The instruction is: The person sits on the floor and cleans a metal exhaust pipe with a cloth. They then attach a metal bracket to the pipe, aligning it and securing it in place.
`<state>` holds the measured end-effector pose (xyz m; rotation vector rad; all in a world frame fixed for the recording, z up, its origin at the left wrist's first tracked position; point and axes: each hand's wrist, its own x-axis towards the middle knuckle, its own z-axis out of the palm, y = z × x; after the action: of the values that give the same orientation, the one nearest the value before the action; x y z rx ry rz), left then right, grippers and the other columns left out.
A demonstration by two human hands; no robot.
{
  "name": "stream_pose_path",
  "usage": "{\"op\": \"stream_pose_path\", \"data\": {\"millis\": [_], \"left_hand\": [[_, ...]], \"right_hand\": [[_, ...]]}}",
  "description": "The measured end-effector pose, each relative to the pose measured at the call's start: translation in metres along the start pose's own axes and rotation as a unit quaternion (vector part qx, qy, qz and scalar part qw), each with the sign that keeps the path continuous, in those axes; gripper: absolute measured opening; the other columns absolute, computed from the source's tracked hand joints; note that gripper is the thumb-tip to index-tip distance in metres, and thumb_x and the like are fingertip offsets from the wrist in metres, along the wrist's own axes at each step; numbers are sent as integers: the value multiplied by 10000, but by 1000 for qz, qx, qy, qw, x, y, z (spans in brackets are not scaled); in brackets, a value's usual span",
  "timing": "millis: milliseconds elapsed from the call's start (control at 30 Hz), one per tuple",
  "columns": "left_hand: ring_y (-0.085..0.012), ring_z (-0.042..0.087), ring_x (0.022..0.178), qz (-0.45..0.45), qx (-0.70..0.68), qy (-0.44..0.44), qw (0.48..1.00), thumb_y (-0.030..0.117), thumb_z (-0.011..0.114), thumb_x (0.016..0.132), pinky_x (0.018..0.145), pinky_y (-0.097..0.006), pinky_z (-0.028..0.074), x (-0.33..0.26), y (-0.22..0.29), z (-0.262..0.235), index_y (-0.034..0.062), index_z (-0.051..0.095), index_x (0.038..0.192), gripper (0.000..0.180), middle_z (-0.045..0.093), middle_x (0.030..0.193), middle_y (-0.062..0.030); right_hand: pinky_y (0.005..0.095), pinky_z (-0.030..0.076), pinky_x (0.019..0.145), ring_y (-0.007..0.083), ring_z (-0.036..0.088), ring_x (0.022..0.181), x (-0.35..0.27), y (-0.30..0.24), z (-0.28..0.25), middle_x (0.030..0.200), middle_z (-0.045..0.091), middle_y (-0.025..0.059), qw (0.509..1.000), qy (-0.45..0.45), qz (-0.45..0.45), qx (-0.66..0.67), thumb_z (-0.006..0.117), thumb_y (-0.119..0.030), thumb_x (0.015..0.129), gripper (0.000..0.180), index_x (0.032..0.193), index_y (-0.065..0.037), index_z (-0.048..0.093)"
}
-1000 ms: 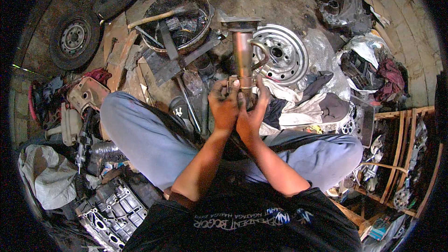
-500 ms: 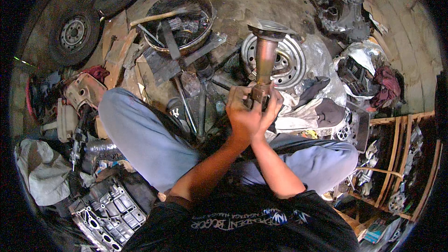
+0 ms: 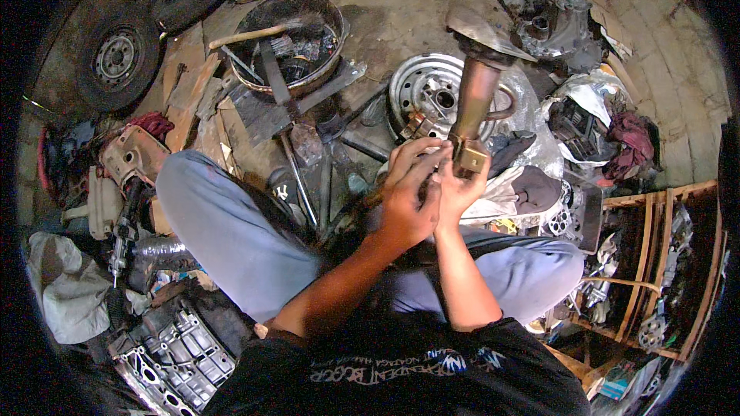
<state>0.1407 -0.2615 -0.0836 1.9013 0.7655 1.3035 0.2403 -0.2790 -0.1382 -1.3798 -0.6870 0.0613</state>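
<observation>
A shock absorber strut (image 3: 479, 96) with a rusty brown tube and a wide dish-shaped spring seat points away from me, its far end tilted to the right and blurred. My right hand (image 3: 460, 194) grips its near end, around the metal bracket (image 3: 472, 156). Beside it, my left hand (image 3: 410, 199) has its fingers bent, with the tips against the bracket's left side and close to the right hand's fingers. The strut hangs over a silver wheel rim (image 3: 408, 81) on the ground, hiding part of it.
Ahead stands a round black basin (image 3: 339, 31) with a wooden-handled tool (image 3: 250, 33) across it. A wheel with tyre (image 3: 116, 62) leans at far left. Pale cloths (image 3: 501, 192) lie beside my right knee. An engine block (image 3: 181, 362) sits at lower left, a wooden rack (image 3: 644, 254) at right.
Both hands have shifted slightly right with the strut, whose far end swung right and up in the picture. The left hand's fingers have slid to the bracket's left side.
</observation>
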Motion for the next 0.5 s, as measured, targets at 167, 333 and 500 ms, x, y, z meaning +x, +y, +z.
{"op": "stream_pose_path", "data": {"millis": [167,333,500], "left_hand": [[-342,585,1079,-5,-14,23,1000,56,587,889,976,-418,433,9,-14,-11,23,651,1122,244,628,1103,-173],[-351,622,979,-60,-10,-17,998,110,630,900,892,-408,478,12,-25,-16,17,670,1050,181,648,1013,-177],[-360,613,981,-17,76,-92,993,163,673,882,883,-426,473,10,-43,-25,33,665,1030,197,651,1010,-165]], "right_hand": [[292,488,642,149,578,726,27,-45,-3,855,618,53,995,55,84,24,715,-143,908,236,1021,16,581],[300,429,395,162,519,439,47,-49,-18,606,536,41,983,43,121,129,659,-262,951,252,936,-46,531],[312,442,392,186,530,470,47,-51,-19,696,549,74,974,63,126,178,610,-250,978,255,1026,-17,517]]}}
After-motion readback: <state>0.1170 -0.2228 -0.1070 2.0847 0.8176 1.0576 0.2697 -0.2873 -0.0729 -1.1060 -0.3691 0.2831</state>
